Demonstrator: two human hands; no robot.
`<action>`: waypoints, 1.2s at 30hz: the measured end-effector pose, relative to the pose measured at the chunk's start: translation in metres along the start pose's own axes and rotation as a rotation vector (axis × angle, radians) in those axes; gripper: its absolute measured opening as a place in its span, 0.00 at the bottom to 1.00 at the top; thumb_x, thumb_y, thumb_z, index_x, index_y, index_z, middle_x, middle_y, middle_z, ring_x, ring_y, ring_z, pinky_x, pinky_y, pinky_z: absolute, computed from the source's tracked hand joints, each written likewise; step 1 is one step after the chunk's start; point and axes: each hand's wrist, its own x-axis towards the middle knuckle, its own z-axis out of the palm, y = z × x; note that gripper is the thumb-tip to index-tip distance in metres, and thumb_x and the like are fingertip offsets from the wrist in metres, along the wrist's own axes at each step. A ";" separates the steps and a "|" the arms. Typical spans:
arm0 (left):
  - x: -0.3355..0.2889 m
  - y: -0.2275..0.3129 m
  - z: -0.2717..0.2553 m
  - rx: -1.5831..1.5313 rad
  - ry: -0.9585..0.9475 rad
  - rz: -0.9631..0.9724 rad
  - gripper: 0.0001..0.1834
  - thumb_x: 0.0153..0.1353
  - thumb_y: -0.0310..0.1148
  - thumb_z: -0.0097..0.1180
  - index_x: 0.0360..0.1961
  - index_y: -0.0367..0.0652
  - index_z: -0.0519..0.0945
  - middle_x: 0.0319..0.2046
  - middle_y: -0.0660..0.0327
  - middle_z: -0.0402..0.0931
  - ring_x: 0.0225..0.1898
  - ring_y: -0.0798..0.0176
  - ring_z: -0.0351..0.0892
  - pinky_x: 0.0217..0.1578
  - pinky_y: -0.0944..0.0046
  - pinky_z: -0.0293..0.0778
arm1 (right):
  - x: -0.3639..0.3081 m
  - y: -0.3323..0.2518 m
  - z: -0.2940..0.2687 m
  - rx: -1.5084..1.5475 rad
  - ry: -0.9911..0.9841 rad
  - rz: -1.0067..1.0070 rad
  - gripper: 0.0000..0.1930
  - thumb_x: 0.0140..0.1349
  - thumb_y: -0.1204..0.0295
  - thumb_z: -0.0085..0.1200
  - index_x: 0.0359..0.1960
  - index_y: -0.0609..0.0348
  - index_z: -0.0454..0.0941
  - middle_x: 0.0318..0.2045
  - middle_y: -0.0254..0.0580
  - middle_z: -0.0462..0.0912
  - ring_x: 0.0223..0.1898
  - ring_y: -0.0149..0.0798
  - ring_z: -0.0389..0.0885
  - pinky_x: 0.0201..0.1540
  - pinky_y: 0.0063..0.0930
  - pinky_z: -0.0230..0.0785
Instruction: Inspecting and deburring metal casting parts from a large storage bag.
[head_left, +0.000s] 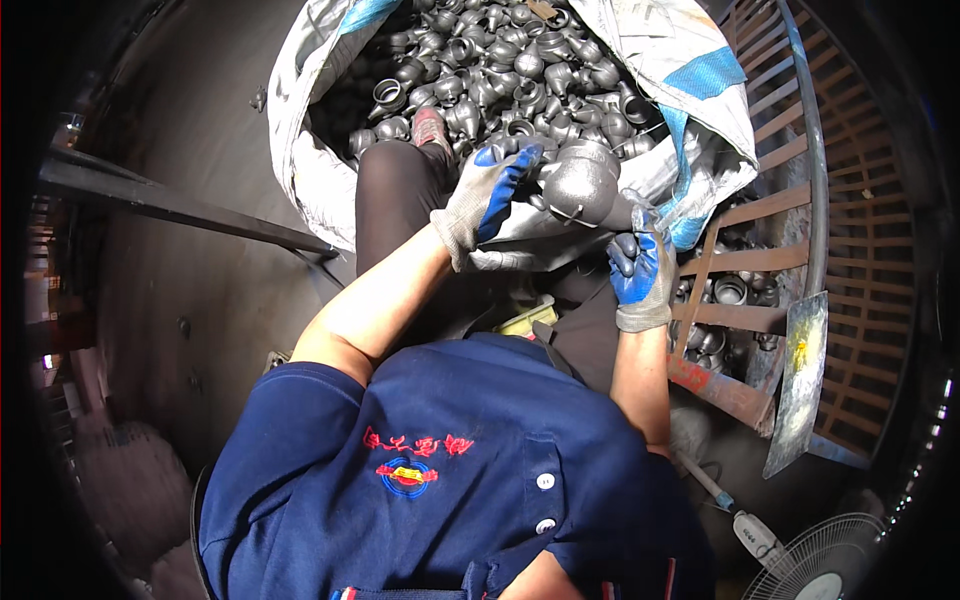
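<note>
Round grey metal piece (582, 188) held up over the near edge of a white bag (318, 180), between both hands. Left hand (488, 196), gloved: fingers curled about the piece's left end, though the far side of that grip is hidden. Right hand (642, 262), gloved: thumb and forefinger seem to pinch the narrow end at lower right, remaining fingers folded into the palm.

Main risk, I judge: a drop. The body looks smooth and heavy, and the right hand has only a small purchase — if the left grip loosened, the piece could roll off toward the lap. A thin spike or wire sticks out underneath; it could snag a glove.

Further out, the bag's heap of similar pieces (530, 70) looks loose; a shoe (430, 128) rests among them — shifting pieces could pinch it. To the right, a slatted metal rack (762, 260) stands near the elbow's path; a careless swing could knock it.
</note>
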 end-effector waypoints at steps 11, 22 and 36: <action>0.005 0.005 0.006 0.112 0.082 -0.112 0.15 0.63 0.39 0.48 0.45 0.40 0.76 0.26 0.66 0.74 0.18 0.76 0.69 0.18 0.76 0.65 | -0.009 0.001 0.005 -0.186 0.209 0.002 0.11 0.59 0.65 0.54 0.34 0.59 0.70 0.17 0.44 0.76 0.08 0.22 0.60 0.08 0.15 0.46; 0.023 -0.015 0.000 0.082 0.164 -0.248 0.20 0.64 0.44 0.44 0.46 0.38 0.75 0.22 0.64 0.73 0.21 0.73 0.71 0.21 0.71 0.69 | -0.009 0.001 0.003 -0.247 0.171 0.025 0.12 0.62 0.63 0.50 0.30 0.59 0.69 0.16 0.44 0.77 0.06 0.23 0.60 0.07 0.16 0.47; 0.056 0.009 0.029 0.665 -0.193 0.285 0.12 0.61 0.34 0.49 0.41 0.39 0.78 0.25 0.66 0.72 0.27 0.73 0.68 0.28 0.72 0.68 | -0.003 0.003 -0.038 -0.171 0.202 0.001 0.18 0.64 0.53 0.43 0.37 0.57 0.67 0.15 0.46 0.75 0.05 0.25 0.60 0.05 0.17 0.48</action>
